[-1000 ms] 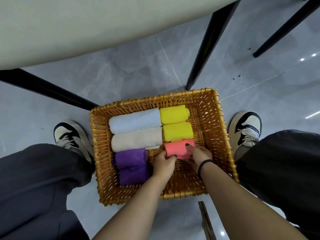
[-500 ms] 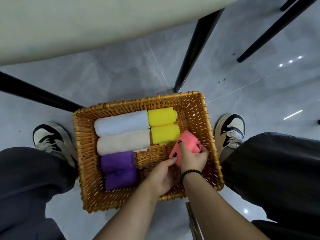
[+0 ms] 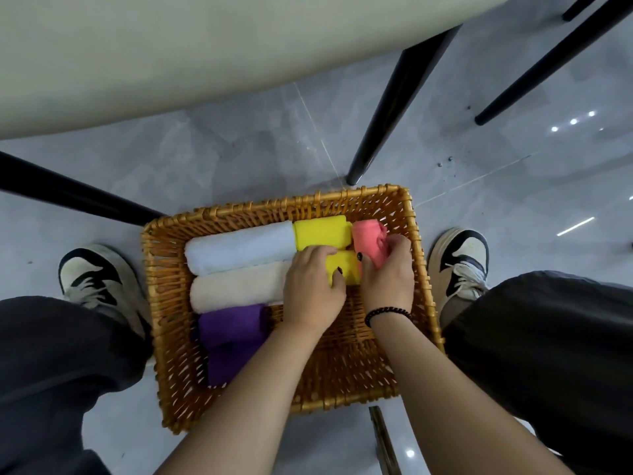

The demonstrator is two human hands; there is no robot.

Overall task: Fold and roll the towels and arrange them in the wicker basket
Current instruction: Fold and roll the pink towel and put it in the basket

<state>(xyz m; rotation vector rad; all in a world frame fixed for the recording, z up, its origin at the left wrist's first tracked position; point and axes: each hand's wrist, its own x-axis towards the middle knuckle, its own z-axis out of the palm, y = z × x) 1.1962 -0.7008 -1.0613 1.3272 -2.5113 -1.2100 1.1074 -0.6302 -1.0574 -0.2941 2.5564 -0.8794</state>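
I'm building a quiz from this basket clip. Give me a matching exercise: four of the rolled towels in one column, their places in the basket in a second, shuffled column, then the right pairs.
Things
1. pink towel
2. purple towel
3. light blue towel
4. cream towel

Places
A. at the far rim of the wicker basket, left part
B. nearest the person, left part
C. far right, in the right hand
D. between the light blue and purple rolls

Pairs: 1-C, 2-B, 3-A, 4-D
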